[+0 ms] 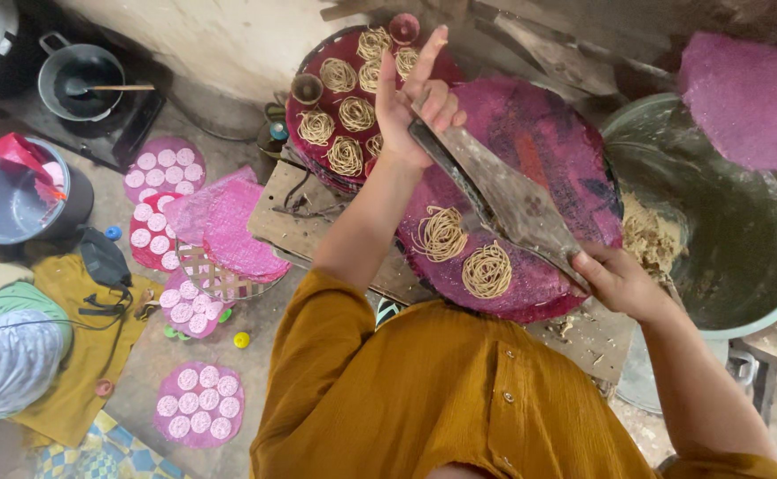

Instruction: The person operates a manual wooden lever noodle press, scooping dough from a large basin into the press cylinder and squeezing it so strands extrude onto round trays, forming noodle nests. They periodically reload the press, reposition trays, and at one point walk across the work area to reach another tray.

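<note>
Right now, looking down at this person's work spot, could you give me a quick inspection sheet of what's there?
Surface: a wooden board carrying a round pink woven tray.
Job's things: a long metal press held over the tray; two noodle coils lying on the tray.
Clutter: a second tray of coils behind; pink mats with white discs on the floor.
Hands: left hand on the press's far end, some fingers raised; right hand gripping its near end.
Cables: a thin cord across the cloth bundle on the floor.
Surroundings: a big metal tub with dough, a pot with spoon, a grey bucket.
</note>
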Demonstrator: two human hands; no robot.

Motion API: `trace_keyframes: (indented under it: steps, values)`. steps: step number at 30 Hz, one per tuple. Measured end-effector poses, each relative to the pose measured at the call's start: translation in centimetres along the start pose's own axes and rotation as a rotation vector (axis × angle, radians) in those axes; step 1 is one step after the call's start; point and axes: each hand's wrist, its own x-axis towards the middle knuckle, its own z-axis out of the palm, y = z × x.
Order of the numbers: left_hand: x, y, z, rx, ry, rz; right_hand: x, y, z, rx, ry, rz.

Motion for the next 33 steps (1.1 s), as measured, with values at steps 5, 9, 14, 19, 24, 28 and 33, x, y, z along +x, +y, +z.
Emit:
trace_keyframes:
  steps: [5, 9, 14, 19, 24, 28, 33]
  values:
    - [3.4, 3.3, 0.9, 0.03, 0.024, 0.038, 3.7, -2.4, -0.9, 0.099, -0.017, 0.104]
    - [4.8, 6.8, 0.2, 0.098, 0.148, 0.102, 8.8, -5.5, 0.2, 0.109, 0.01, 0.092]
    - [4.6, 9.3, -2.0, 0.07, 0.006, 0.135, 11.3, -8.1, 2.0, 0.198, -0.07, 0.146]
    - [3.7, 8.3, -2.5, 0.034, 0.029, 0.13, 9.9, -9.4, 0.0, 0.085, -0.05, 0.146]
    - [4.3, 10.5, 0.3, -0.04, 0.123, 0.166, 10.6, -11.2, -0.5, 0.036, 0.061, 0.022]
    - [2.4, 11.5, 1.9, 0.026, -0.032, 0.171, 9.6, -12.0, 1.2, -0.033, 0.017, 0.075]
    - [1.3, 9.4, 1.5, 0.03, -0.058, 0.172, 7.9, -12.5, -0.4, -0.291, 0.119, 0.124]
